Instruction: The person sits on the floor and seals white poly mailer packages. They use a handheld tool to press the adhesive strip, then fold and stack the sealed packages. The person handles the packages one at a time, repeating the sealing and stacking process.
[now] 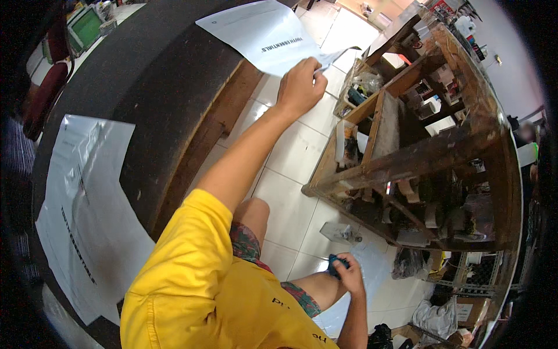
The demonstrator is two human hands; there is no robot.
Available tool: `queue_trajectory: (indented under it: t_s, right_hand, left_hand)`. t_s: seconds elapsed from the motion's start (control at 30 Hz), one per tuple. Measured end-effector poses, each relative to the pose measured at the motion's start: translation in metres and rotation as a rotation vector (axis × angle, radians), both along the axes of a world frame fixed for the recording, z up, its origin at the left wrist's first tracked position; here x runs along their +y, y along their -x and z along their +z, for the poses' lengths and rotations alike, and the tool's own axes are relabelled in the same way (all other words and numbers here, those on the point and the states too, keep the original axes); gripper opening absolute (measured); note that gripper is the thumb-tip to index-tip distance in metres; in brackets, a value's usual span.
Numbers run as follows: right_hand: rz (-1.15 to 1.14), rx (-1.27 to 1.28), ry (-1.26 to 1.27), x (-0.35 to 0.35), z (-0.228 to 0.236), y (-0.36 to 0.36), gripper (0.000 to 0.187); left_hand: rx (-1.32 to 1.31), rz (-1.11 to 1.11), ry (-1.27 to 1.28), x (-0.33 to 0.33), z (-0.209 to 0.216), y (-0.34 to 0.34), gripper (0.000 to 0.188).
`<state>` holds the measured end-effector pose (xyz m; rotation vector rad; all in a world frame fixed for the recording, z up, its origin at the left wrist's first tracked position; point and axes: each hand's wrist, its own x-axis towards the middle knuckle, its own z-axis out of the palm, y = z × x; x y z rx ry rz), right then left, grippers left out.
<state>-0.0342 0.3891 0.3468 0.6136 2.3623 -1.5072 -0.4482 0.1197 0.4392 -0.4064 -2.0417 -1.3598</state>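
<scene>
My left hand reaches forward and is closed on the near right corner of a pale grey printed plastic sheet. That sheet lies partly on the dark table and partly hangs past its edge. The pinched corner is crumpled and lifted. A second plastic sheet, glossy and creased, lies on the table to my left. My right hand is low by my leg, its fingers closed round a bunched dark teal cloth. Part of the cloth is hidden in the palm.
A wooden rack with shelves of mixed items stands to the right. On the tiled floor are a clear plastic container and a pale bluish sheet. Bags and boxes crowd the lower right.
</scene>
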Motion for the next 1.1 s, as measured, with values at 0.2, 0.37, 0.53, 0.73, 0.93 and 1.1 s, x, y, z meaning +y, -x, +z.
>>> queue_trajectory:
  t_s: [0.2,0.37,0.53,0.73,0.93,1.1]
  right_hand:
    - [-0.073,0.057,-0.083,0.013,0.018,-0.007,0.023]
    - [-0.002,0.019,0.096,0.013,-0.033,0.009,0.017]
    - [0.199,-0.082,0.192,-0.020,-0.089,0.032,0.015]
    - [0.292,-0.187,0.214,-0.046,-0.159,0.002,0.018]
    - [0.406,-0.390,0.206,-0.072,-0.182,-0.025,0.062]
    - [0.544,-0.518,0.102,-0.082,-0.219,-0.062,0.076]
  left_hand:
    - [-0.138,-0.102,-0.060,-0.012,-0.084,-0.119,0.024]
    - [-0.348,-0.202,-0.059,-0.036,-0.190,-0.182,0.026]
    - [-0.468,-0.448,0.095,-0.061,-0.291,-0.249,0.018]
    - [-0.150,-1.006,0.517,-0.067,-0.354,-0.324,0.019]
    - [-0.105,-1.381,0.581,-0.066,-0.404,-0.392,0.030]
    - [-0.137,-1.313,0.547,-0.073,-0.413,-0.407,0.030]
